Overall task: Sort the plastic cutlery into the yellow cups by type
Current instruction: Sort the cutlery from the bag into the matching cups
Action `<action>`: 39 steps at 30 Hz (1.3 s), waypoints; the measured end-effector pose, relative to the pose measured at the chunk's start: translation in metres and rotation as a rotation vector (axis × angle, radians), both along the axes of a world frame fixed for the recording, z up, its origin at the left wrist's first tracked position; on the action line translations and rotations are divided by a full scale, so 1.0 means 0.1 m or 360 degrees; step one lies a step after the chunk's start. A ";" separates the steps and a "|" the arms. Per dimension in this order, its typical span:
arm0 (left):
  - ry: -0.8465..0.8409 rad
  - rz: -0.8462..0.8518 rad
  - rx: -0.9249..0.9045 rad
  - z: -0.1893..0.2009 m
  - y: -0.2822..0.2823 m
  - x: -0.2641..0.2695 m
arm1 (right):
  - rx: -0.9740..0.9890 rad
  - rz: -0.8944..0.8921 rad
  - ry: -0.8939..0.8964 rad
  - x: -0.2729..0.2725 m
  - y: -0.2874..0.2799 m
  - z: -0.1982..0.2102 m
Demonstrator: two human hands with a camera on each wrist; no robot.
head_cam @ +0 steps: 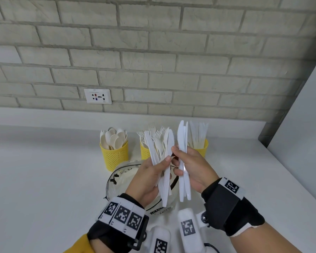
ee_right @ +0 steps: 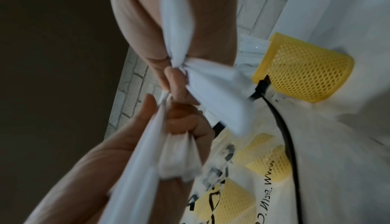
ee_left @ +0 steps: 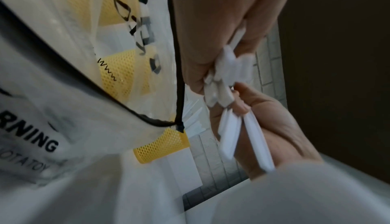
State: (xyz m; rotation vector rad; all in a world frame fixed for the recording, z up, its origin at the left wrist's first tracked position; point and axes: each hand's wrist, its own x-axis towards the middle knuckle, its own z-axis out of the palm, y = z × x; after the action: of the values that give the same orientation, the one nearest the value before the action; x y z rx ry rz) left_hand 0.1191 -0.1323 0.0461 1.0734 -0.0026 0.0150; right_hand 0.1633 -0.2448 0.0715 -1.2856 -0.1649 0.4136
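Observation:
Three yellow mesh cups stand at the back of the counter: the left cup [head_cam: 114, 156] holds spoons, the middle cup [head_cam: 144, 152] forks, the right cup [head_cam: 202, 146] knives. My left hand [head_cam: 159, 167] grips a mixed bundle of white cutlery [head_cam: 165, 143], held upright above the counter. Right beside it, my right hand [head_cam: 188, 159] grips a few white knives [head_cam: 182, 136], blades up. The two hands nearly touch at the fingertips. The wrist views show blurred handle ends: the knives [ee_left: 255, 137] in my right hand and the bundle [ee_right: 147, 157] in my left.
A clear plastic drawstring bag [head_cam: 120, 178] with black print lies on the white counter [head_cam: 44, 170] under my hands, in front of the cups. A brick wall with a socket [head_cam: 98, 96] runs behind. A white panel [head_cam: 299, 134] closes the right side.

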 end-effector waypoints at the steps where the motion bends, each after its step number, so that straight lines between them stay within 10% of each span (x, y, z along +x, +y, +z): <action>1: -0.0015 0.0001 -0.0005 0.00 0.00 0.00 | -0.0013 0.0020 -0.0027 -0.01 0.00 0.00; 9: 0.0039 0.0075 -0.0007 -0.01 -0.02 0.01 | -0.0146 -0.0089 -0.0175 0.04 -0.01 0.06; 17: -0.0144 0.0461 0.0801 -0.03 -0.16 0.05 | -0.0825 -0.0144 -0.1100 -0.05 0.10 0.27; 23: -0.0155 0.0562 0.0980 -0.08 -0.13 0.06 | -0.0724 -0.0400 -0.1199 -0.07 0.15 0.32; 29: -0.0053 0.0557 0.0902 -0.13 0.02 0.07 | -0.0313 -0.0874 -0.1314 0.35 -0.21 0.74; 39: -0.0023 0.0062 0.0169 0.04 0.09 0.06 | -0.0974 -0.0817 -0.1537 1.22 -0.39 0.24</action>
State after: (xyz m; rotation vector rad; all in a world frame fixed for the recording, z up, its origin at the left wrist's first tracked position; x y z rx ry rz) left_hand 0.1249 -0.1233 0.0498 1.1794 0.0048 0.0584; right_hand 0.2848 -0.2840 0.0956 -1.9812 -0.5282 -0.6823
